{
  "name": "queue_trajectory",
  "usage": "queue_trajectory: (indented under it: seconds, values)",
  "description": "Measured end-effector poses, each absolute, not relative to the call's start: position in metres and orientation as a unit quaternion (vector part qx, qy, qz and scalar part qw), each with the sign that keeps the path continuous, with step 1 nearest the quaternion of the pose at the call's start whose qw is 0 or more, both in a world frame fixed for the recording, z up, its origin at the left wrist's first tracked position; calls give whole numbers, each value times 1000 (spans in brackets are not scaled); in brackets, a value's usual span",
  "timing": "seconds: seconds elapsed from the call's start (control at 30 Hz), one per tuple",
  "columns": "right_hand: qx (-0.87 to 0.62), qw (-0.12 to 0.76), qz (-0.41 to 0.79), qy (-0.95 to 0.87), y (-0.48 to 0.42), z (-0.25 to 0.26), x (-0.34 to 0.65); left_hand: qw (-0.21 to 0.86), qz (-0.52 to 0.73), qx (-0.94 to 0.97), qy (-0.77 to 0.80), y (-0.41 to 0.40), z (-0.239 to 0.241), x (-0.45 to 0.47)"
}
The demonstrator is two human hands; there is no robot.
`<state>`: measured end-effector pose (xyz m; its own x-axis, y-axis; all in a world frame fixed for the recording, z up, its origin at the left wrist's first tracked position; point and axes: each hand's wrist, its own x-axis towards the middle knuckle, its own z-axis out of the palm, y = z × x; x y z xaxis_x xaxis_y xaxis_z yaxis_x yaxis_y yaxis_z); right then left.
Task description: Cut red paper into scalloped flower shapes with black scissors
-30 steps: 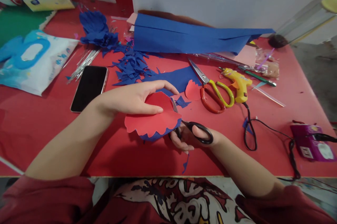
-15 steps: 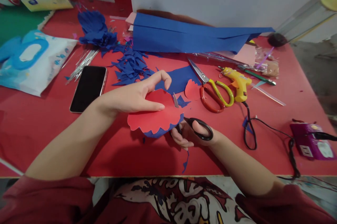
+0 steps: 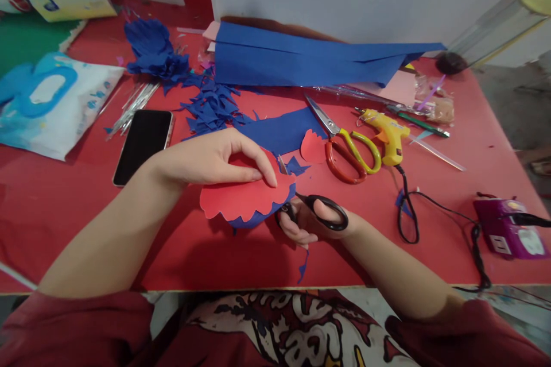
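Since half a second ago the left hand (image 3: 210, 157) has flattened: its index finger, raised then, now lies down on the red scalloped paper (image 3: 245, 197) with the fingertips pressing near the paper's right edge. Paper has shifted slightly toward the left and near edge of the red table (image 3: 86, 223).

Left hand: grasping the red scalloped paper, thumb along its top, fingers over it. A blue paper piece (image 3: 253, 219) sits directly under the red one, its curved edge showing below the scallops. Both are held together just above the table, near the middle of the near edge.

Right hand (image 3: 312, 220): clenched through the loops of the black-handled scissors (image 3: 321, 212), thumb in the outer loop. Blade tip shows above the paper's right edge; blades meet the stacked papers there. How far the blades are parted cannot be told.

Around them: a thin blue offcut (image 3: 303, 266) lies by the near edge, below the right hand. Small red cut piece (image 3: 313, 147) and blue sheet (image 3: 284, 130) lie just beyond the held papers. Red-and-yellow scissors (image 3: 344, 146) rest past those, beside a yellow glue gun (image 3: 387, 134) whose black cord (image 3: 408, 217) runs toward the right edge, to a purple power strip (image 3: 510, 232). Smartphone (image 3: 144, 137) lies face up left of the left wrist. Blue scrap heap (image 3: 213, 105) and folded blue paper (image 3: 310, 60) sit toward the far edge; wet-wipes pack (image 3: 51, 103) at the left edge.
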<state>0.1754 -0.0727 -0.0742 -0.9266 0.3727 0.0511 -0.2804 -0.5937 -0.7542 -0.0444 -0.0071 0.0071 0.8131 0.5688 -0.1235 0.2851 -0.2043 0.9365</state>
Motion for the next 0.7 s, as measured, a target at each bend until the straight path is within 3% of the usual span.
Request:
queue_trajectory:
  seconds: [0.7]
  values:
    - [-82, 177, 883, -427, -74, -73, 174, 573, 76, 758, 301, -7, 2, -45]
